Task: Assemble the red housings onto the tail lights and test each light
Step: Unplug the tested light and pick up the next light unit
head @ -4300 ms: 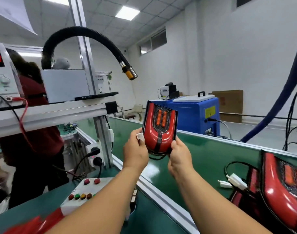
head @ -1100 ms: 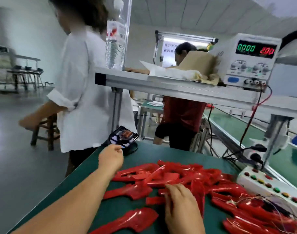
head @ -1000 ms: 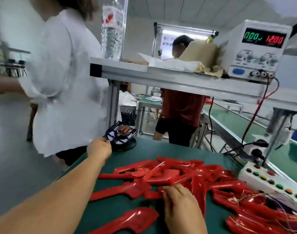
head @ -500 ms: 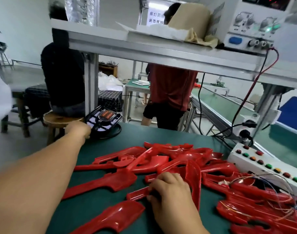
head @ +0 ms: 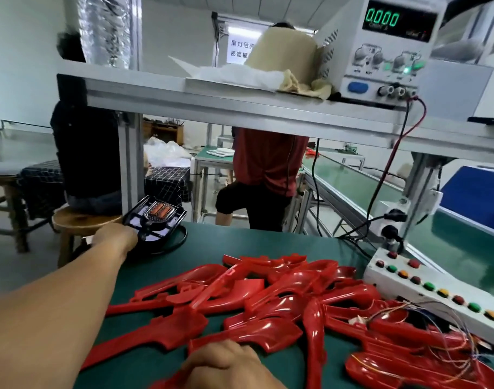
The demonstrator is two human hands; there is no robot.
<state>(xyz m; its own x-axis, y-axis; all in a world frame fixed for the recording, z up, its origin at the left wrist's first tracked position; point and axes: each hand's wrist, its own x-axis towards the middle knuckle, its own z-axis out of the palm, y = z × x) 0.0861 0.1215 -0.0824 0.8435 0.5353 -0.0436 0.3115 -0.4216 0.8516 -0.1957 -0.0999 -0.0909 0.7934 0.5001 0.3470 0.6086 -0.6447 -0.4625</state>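
Gripping the tail light [head: 155, 217] at the bench [head: 240, 242] edge, middle left of the frame, the left hand [head: 118, 237] could snag its black cable [head: 181, 241] and drop it. The right hand [head: 223, 363] lies curled on the red housings [head: 268, 299], bottom centre; its grasp I cannot tell.

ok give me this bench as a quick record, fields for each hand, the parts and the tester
left hand: at the near edge of the tail light, fingers hidden
tail light: no red housing on it, at the far left corner of the green table
right hand: fingers curled on the near edge of the red housings
red housings: loose heap across the table
power supply: on the shelf, display reads 0.000
button box: right of the heap
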